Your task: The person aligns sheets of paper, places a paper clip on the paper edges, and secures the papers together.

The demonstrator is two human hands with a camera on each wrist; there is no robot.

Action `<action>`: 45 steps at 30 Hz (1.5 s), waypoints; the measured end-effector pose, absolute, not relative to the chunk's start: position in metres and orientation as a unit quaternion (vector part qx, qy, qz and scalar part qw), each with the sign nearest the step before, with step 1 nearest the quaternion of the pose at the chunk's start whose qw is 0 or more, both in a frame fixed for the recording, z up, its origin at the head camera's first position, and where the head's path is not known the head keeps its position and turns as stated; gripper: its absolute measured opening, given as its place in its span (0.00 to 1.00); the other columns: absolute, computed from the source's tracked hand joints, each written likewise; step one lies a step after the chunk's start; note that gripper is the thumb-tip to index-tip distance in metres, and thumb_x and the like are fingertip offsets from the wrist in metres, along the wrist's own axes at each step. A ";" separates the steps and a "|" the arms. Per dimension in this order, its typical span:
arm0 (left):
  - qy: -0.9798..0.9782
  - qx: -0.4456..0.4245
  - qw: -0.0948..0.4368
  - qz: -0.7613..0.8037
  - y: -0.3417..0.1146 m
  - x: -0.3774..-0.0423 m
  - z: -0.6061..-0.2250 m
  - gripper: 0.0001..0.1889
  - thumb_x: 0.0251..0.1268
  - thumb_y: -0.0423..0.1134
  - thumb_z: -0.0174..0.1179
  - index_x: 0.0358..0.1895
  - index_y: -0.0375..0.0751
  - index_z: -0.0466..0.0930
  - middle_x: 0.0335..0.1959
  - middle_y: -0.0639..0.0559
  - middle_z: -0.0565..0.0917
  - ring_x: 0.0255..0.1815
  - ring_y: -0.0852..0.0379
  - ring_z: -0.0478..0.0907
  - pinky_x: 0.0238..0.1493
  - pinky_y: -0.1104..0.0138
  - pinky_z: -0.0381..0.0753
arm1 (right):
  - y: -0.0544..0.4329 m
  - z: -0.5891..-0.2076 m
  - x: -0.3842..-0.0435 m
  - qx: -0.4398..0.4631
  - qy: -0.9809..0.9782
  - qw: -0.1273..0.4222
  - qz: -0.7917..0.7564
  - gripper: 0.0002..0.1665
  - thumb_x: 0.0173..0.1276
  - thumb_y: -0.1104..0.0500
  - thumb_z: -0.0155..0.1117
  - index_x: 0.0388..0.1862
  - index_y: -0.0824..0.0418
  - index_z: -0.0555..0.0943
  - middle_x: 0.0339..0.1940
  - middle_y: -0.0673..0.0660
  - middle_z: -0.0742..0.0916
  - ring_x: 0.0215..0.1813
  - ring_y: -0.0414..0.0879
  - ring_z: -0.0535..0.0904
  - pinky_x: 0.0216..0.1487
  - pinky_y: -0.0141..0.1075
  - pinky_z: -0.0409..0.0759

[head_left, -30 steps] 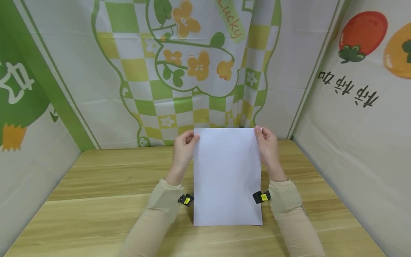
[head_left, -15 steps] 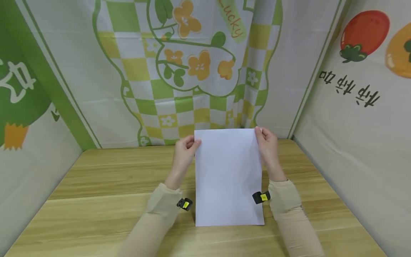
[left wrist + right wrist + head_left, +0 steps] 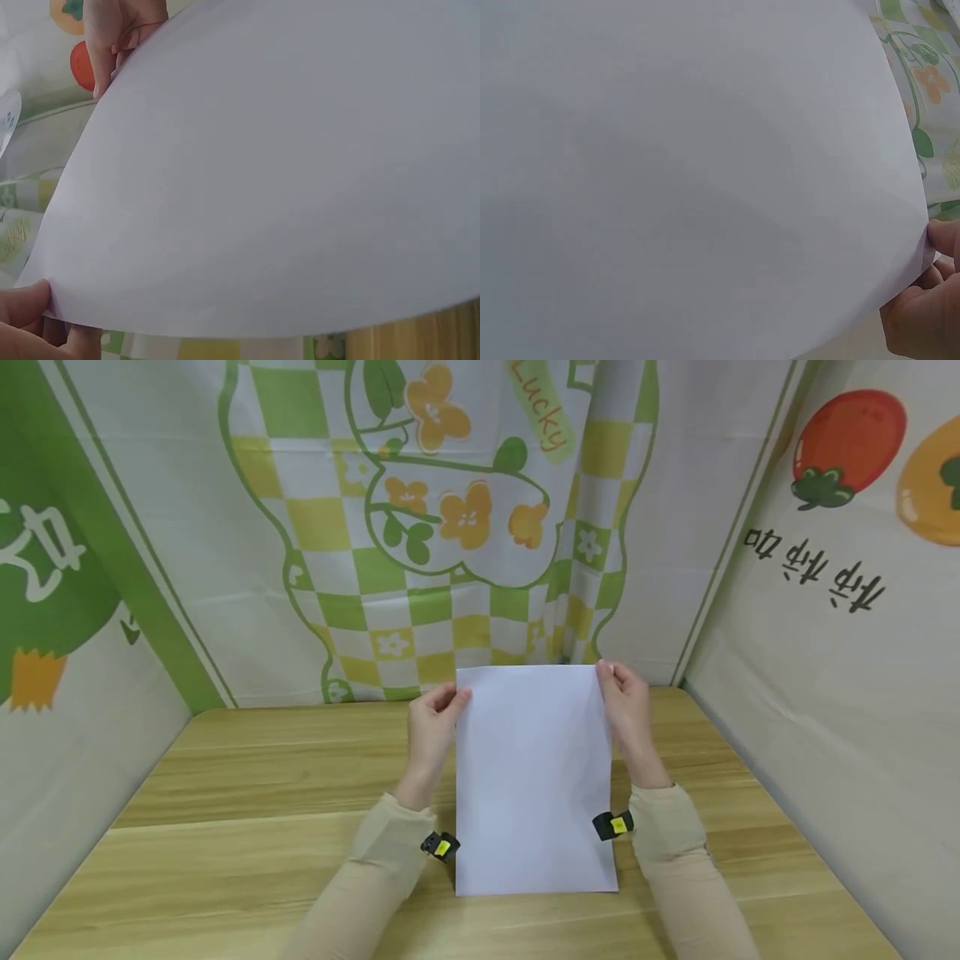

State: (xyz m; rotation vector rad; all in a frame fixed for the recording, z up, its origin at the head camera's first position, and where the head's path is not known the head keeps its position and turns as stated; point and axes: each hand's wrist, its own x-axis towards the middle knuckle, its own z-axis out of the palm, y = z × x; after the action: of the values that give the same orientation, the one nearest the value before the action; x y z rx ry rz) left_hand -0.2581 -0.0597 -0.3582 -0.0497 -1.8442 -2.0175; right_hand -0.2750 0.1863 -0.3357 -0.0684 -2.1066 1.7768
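Observation:
A blank white sheet of paper (image 3: 534, 785) is held up between both hands, its long sides running toward the body. My left hand (image 3: 432, 727) pinches the upper left corner, thumb on the front face and fingers behind. At the upper right corner my right hand (image 3: 627, 706) pinches the sheet the same way. In the left wrist view the paper (image 3: 270, 172) fills most of the picture, with the left thumb (image 3: 26, 300) at its corner. The right wrist view shows the right hand (image 3: 926, 300) gripping the corner of the paper (image 3: 690, 172).
A wooden table (image 3: 247, 827) lies under the arms. Behind it hangs a green and yellow checked curtain (image 3: 375, 610), and printed cloth walls (image 3: 832, 677) stand at the sides. Black straps with yellow tags (image 3: 617, 825) sit at the wrists.
The left hand and the paper's upper left corner have come slightly lower and a little to the right. The right hand keeps nearly the same place and both grips stay on the sheet.

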 end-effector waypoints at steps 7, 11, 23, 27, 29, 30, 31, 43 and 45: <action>-0.644 0.001 0.219 -0.733 -0.054 -0.259 -0.361 0.11 0.59 0.30 0.64 0.44 0.27 0.83 0.39 0.38 0.85 0.33 0.67 0.78 0.36 0.77 0.76 | 0.190 -0.338 -0.273 -0.021 -0.751 0.190 0.633 0.23 0.72 0.47 0.54 0.49 0.66 0.80 0.16 0.42 0.71 0.20 0.35 0.66 0.21 0.27 0.65; -0.633 0.004 0.218 -0.742 -0.053 -0.259 -0.362 0.12 0.59 0.30 0.63 0.45 0.27 0.83 0.41 0.38 0.85 0.33 0.68 0.78 0.36 0.77 0.77 | 0.190 -0.334 -0.267 -0.016 -0.747 0.184 0.639 0.22 0.73 0.49 0.53 0.49 0.66 0.80 0.16 0.44 0.71 0.19 0.35 0.66 0.20 0.27 0.64; -0.633 0.026 0.237 -0.737 -0.052 -0.259 -0.364 0.12 0.60 0.28 0.62 0.46 0.27 0.82 0.45 0.35 0.84 0.34 0.69 0.78 0.37 0.79 0.76 | 0.198 -0.344 -0.273 -0.026 -0.741 0.167 0.650 0.24 0.71 0.46 0.55 0.51 0.65 0.78 0.24 0.42 0.81 0.29 0.38 0.78 0.27 0.26 0.79; -0.636 0.022 0.245 -0.732 -0.052 -0.259 -0.364 0.11 0.59 0.28 0.62 0.45 0.27 0.83 0.45 0.35 0.84 0.34 0.68 0.79 0.37 0.79 0.77 | 0.200 -0.345 -0.273 -0.028 -0.742 0.168 0.649 0.25 0.70 0.46 0.56 0.51 0.66 0.78 0.25 0.40 0.82 0.29 0.36 0.79 0.28 0.26 0.79; -0.637 0.023 0.250 -0.728 -0.051 -0.259 -0.364 0.11 0.59 0.28 0.63 0.45 0.28 0.83 0.44 0.35 0.84 0.35 0.68 0.79 0.37 0.79 0.77 | 0.201 -0.345 -0.273 -0.024 -0.740 0.169 0.651 0.24 0.70 0.47 0.57 0.50 0.67 0.78 0.26 0.40 0.83 0.30 0.36 0.79 0.28 0.26 0.79; -0.638 0.025 0.251 -0.727 -0.051 -0.259 -0.364 0.11 0.59 0.28 0.63 0.45 0.28 0.83 0.45 0.35 0.84 0.35 0.68 0.79 0.38 0.79 0.77 | 0.202 -0.345 -0.272 -0.019 -0.740 0.170 0.651 0.24 0.70 0.47 0.57 0.50 0.67 0.77 0.26 0.40 0.83 0.30 0.36 0.79 0.28 0.26 0.80; -0.638 0.027 0.251 -0.727 -0.052 -0.259 -0.364 0.11 0.59 0.28 0.63 0.45 0.28 0.83 0.45 0.36 0.84 0.36 0.67 0.79 0.38 0.79 0.77 | 0.203 -0.345 -0.272 -0.014 -0.739 0.170 0.652 0.24 0.70 0.48 0.57 0.50 0.68 0.77 0.27 0.40 0.83 0.30 0.36 0.80 0.28 0.27 0.80; -0.644 0.040 0.239 -0.725 -0.055 -0.259 -0.367 0.12 0.60 0.31 0.63 0.47 0.30 0.83 0.49 0.38 0.83 0.45 0.59 0.80 0.39 0.79 0.77 | 0.208 -0.346 -0.271 0.007 -0.738 0.172 0.652 0.21 0.68 0.50 0.60 0.47 0.67 0.78 0.29 0.41 0.84 0.31 0.38 0.83 0.32 0.35 0.84; -0.641 0.038 0.230 -0.731 -0.054 -0.258 -0.366 0.13 0.60 0.31 0.63 0.47 0.31 0.83 0.50 0.39 0.83 0.49 0.57 0.79 0.41 0.78 0.77 | 0.210 -0.347 -0.272 0.008 -0.733 0.167 0.660 0.23 0.68 0.49 0.59 0.47 0.69 0.77 0.29 0.43 0.85 0.31 0.39 0.84 0.32 0.34 0.83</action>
State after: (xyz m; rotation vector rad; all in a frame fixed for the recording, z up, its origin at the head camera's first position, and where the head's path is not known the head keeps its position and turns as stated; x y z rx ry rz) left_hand -0.2580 -0.0544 -0.3661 0.1046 -1.7642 -2.0119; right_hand -0.2719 0.2101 -0.3468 0.0229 -2.0842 1.8773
